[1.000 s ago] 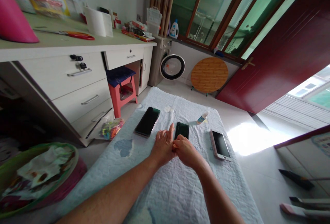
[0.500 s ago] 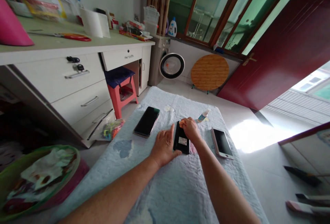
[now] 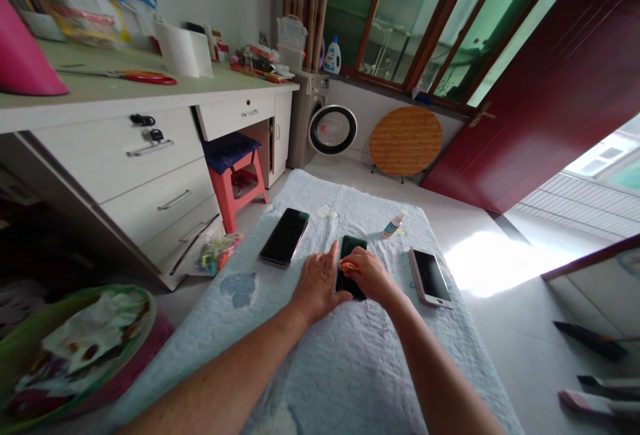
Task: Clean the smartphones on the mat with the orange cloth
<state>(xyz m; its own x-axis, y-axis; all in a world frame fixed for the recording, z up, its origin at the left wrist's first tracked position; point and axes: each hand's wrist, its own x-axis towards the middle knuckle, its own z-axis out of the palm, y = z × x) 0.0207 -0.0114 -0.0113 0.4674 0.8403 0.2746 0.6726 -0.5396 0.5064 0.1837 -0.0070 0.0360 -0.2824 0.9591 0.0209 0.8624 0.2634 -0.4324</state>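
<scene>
A dark phone (image 3: 354, 243) lies on the pale blue cloth (image 3: 345, 355), its middle covered by my right hand (image 3: 369, 273). That hand is closed on an orange cloth (image 3: 349, 267) and presses it against the phone. My left hand (image 3: 320, 285) rests along the phone's left edge, fingers stretched out, thumb at the near end. To the left lies a larger black phone (image 3: 285, 236). On the right is a white-framed phone (image 3: 431, 278), screen up. A small spray bottle (image 3: 393, 225) lies tilted beyond my right hand.
A white desk (image 3: 120, 155) with drawers runs along the left, with a red stool (image 3: 235, 188) beside it. At the lower left stands a basket (image 3: 150, 315) holding crumpled tissues. A washing machine (image 3: 305, 115) with its door open and a round wooden board (image 3: 406, 141) are at the back.
My right hand has slid the orange cloth from the phone's far end toward its middle, and the white label there is now covered. My left hand has stayed in place.
</scene>
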